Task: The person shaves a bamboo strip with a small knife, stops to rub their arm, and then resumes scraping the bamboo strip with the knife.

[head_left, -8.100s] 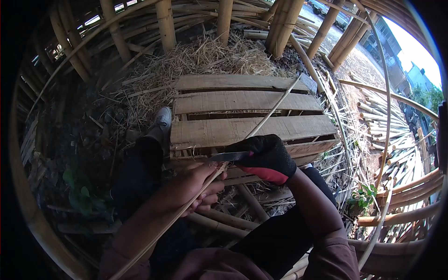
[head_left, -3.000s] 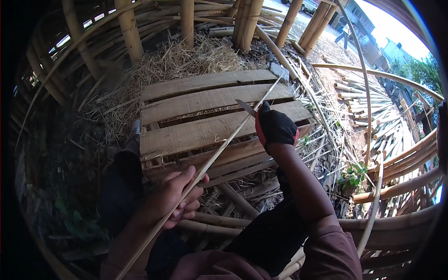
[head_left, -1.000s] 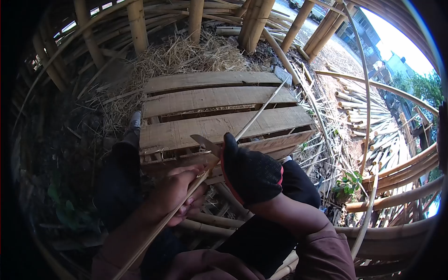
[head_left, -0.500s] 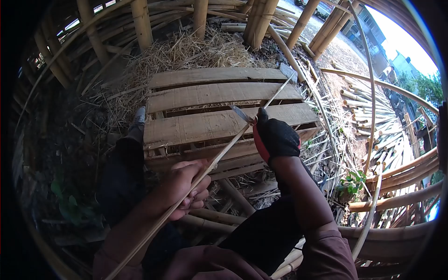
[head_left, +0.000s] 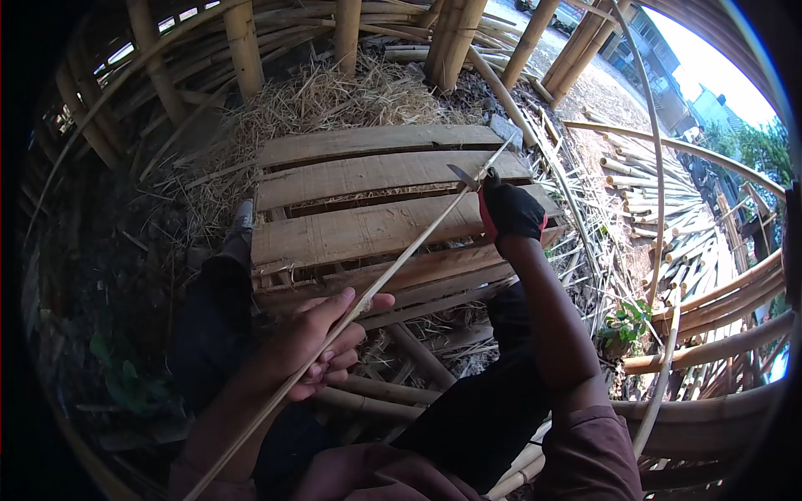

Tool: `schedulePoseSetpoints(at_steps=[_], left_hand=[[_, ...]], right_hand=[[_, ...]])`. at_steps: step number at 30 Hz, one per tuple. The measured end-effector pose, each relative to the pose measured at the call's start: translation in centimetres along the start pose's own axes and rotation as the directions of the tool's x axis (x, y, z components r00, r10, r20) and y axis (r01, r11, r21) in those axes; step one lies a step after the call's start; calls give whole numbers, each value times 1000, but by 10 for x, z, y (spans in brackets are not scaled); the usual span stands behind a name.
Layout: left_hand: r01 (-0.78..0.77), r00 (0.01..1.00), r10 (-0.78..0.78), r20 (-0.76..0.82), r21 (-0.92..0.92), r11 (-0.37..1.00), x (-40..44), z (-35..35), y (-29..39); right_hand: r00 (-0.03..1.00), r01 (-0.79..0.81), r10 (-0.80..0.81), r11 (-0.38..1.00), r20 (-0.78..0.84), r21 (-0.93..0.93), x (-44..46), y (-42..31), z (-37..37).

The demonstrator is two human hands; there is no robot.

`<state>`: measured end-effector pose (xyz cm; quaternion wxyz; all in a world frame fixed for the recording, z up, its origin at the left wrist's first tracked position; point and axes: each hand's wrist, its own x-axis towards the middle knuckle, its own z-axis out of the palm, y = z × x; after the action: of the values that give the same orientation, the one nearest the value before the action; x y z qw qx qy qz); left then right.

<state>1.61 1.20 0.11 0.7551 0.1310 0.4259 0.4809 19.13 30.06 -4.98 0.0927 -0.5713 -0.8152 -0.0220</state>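
Note:
A long, thin bamboo strip runs slantwise from the lower left up over a slatted wooden pallet. Bare-skinned, my left hand has its fingers curled round the strip near a knotty node. Farther up, my right hand wears a black and red glove and grips a knife, whose handle is hidden in the fist. The knife's blade points left and lies across the strip near its far end.
Dry straw and shavings are heaped behind the pallet. Upright bamboo poles stand at the back. Cut bamboo pieces are stacked at right, near a curved bamboo rail. My shoe is beside the pallet's left edge.
My right hand has moved with the knife up and to the right along the strip, toward its far end. My left hand has shifted slightly down and left, its fingers a little looser.

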Motion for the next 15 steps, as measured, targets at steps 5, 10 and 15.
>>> schedulePoseSetpoints(at_steps=[5, 10, 15], left_hand=[[27, 996, -20, 91, -75, 997, -1, -15, 1], [46, 993, -35, 115, -95, 994, -6, -12, 6], [66, 991, -49, 125, -131, 989, -7, -17, 8]], right_hand=[[997, -66, 66, 998, -26, -4, 3, -10, 5], [998, -56, 56, 998, 10, -19, -4, -12, 3], [994, 103, -103, 995, 35, -5, -36, -33, -18]])
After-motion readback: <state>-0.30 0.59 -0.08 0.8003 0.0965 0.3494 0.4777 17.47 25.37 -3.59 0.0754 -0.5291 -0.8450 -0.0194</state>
